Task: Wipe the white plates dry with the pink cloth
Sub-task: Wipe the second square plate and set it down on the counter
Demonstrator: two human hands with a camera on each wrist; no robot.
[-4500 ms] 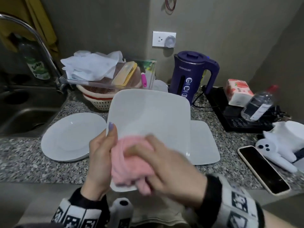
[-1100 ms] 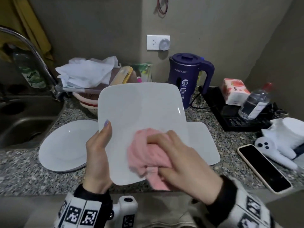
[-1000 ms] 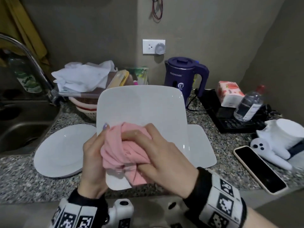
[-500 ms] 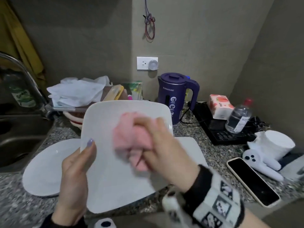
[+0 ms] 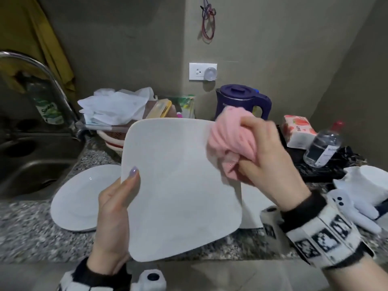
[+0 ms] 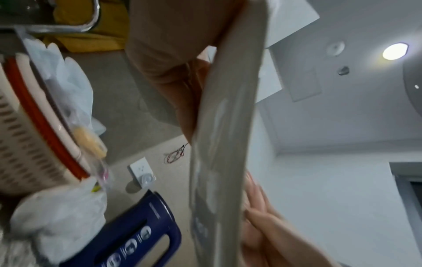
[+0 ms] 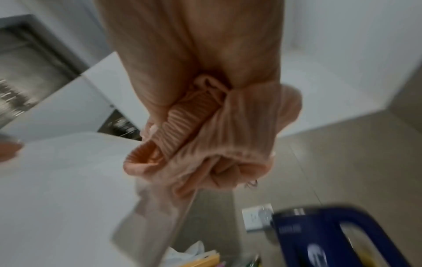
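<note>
A square white plate (image 5: 178, 190) is held tilted up above the counter edge. My left hand (image 5: 117, 208) grips its left edge, thumb on the face and fingers behind, and the plate (image 6: 219, 144) shows edge-on in the left wrist view. My right hand (image 5: 266, 156) clutches the bunched pink cloth (image 5: 231, 141) against the plate's upper right corner; the cloth (image 7: 205, 137) fills the right wrist view. A round white plate (image 5: 81, 198) lies on the counter to the left. Another square white plate (image 5: 251, 208) lies flat behind, mostly hidden.
The sink (image 5: 31, 156) and tap (image 5: 48, 80) are at left. A basket (image 5: 113, 139) heaped with white cloths stands behind the plates, a purple kettle (image 5: 241, 101) beside it. A tissue pack (image 5: 298, 133), bottle (image 5: 323, 145) and white soft toy (image 5: 361, 198) are at right.
My right hand has swept the pink cloth from the plate's lower left up to its upper right corner. The plate has been raised and tilted more upright in my left hand.
</note>
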